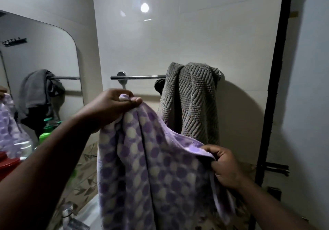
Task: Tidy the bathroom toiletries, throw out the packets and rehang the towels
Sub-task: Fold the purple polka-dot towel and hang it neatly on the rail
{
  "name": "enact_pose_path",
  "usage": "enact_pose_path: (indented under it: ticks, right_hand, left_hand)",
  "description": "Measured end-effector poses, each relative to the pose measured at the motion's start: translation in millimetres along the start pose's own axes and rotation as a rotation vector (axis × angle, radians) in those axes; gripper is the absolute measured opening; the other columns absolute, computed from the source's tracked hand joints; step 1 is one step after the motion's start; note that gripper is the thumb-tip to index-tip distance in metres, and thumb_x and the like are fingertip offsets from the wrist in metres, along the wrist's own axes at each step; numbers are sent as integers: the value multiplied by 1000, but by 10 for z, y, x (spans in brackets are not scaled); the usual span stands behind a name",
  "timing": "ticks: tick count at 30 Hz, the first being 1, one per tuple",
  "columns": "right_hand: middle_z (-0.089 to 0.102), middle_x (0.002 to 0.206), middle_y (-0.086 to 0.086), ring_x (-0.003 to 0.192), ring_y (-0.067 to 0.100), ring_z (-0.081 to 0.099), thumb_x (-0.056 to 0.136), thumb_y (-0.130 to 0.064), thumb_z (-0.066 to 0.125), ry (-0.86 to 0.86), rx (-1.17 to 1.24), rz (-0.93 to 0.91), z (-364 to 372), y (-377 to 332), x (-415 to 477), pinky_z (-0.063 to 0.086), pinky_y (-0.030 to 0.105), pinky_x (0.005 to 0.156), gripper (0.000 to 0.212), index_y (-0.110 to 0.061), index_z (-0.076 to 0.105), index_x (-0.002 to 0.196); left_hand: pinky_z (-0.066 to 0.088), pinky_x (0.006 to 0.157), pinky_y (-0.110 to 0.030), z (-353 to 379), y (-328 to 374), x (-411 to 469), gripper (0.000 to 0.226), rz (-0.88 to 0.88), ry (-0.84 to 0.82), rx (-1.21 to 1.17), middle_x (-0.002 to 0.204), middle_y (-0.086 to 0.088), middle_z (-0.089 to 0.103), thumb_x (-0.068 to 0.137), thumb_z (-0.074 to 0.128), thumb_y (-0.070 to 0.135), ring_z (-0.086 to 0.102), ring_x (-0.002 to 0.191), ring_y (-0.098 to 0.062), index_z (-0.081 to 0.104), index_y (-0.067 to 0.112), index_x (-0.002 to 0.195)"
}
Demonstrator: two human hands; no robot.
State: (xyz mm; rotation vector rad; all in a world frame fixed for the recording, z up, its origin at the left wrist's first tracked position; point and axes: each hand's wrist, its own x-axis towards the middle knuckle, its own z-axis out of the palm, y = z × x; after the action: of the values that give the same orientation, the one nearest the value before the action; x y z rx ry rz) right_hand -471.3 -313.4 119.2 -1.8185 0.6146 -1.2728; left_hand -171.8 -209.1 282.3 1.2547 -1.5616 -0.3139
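The left hand (114, 107) and right hand (222, 167) are each pinching the dotted towel (151, 167), the left lying nearer, just below the bare rail (137, 77).

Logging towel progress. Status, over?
Holding: left hand, right hand pinch purple towel at top edge. Towel below rail, not hung. Right end taken by grey towel; left stretch bare.

Two towels were in view, a purple towel (151, 167) and a grey towel (194, 101). There were also one rail (137, 77), one mirror (44, 55), one bottle (47, 132) and two hands: left hand (114, 105), right hand (222, 165).
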Motion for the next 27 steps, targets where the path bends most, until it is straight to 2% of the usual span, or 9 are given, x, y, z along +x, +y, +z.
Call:
enact_pose_path:
  ticks: [2, 4, 9, 12, 16, 19, 22, 24, 27]
  right_hand:
    - [79, 88, 3, 80, 8, 69, 74, -14, 86, -35, 101, -18, -107, -154, 87, 55, 28, 73, 12, -16, 82, 85]
    - [78, 85, 6, 75, 12, 69, 55, -50, 93, -129, 227, 31, -219, -283, 186, 58, 25, 68, 48, -15, 82, 86]
    - [76, 80, 16, 66, 23, 73, 62, -18, 81, -214, 598, 163, -593, -536, 429, 61, 31, 61, 26, -8, 80, 85]
    - [67, 73, 14, 60, 22, 66, 40, -18, 89, -279, 575, 219, -801, -567, 518, 59, 31, 58, 42, -9, 73, 78]
    - [60, 74, 12, 61, 18, 57, 61, -2, 66, -471, 428, 292, -832, -565, 483, 50, 24, 54, 19, -8, 63, 79]
    - [64, 89, 15, 77, 19, 61, 63, 0, 64, -620, 328, 281, -635, -509, 391, 52, 23, 66, 30, -4, 66, 93]
    - [67, 96, 15, 84, 20, 64, 66, 7, 62, -641, 427, 267, -327, -483, 264, 54, 28, 74, 36, -2, 64, 101]
    - [64, 96, 15, 86, 23, 61, 68, 3, 66, -610, 489, 230, -114, -511, 191, 52, 30, 74, 30, -6, 63, 97]
    - [59, 87, 12, 82, 24, 52, 68, -24, 76, -424, 504, 176, 114, -627, 112, 46, 30, 69, 26, -13, 63, 88]
  left_hand:
    - [37, 51, -16, 13, -76, -19, 37, -49, -49, 18, 62, 6, 51, 90, 75, 32, 47, 61, -7, 60, 1, 77]
    - [35, 57, -23, 58, -127, -38, 46, -89, -61, -3, 69, 1, 50, 85, 80, 39, 46, 69, -13, 58, -1, 78]
    - [36, 57, -25, 109, -170, -140, 45, -158, -148, -87, 72, -7, 50, 77, 81, 41, 47, 68, -17, 55, 5, 75]
    - [35, 52, -22, 130, -171, -216, 35, -148, -161, -135, 71, -9, 48, 79, 80, 33, 44, 66, -17, 56, 8, 74]
    - [35, 48, -20, 292, -55, -227, 33, -93, -100, -252, 70, -8, 47, 81, 78, 31, 43, 62, -14, 55, 8, 76]
    - [39, 47, -16, 458, 132, -174, 26, -60, -101, -290, 65, 1, 51, 83, 77, 24, 46, 56, -8, 56, 15, 72]
    - [39, 52, -19, 607, 275, -127, 27, -25, -162, -265, 66, 0, 49, 88, 78, 21, 46, 61, -10, 56, 12, 77]
    - [36, 60, -26, 674, 320, -105, 28, -11, -184, -221, 72, -7, 47, 86, 78, 27, 43, 69, -18, 58, 9, 79]
    - [39, 67, -31, 723, 331, -79, 23, -15, -172, -178, 74, -8, 51, 84, 78, 30, 46, 74, -19, 62, 14, 77]
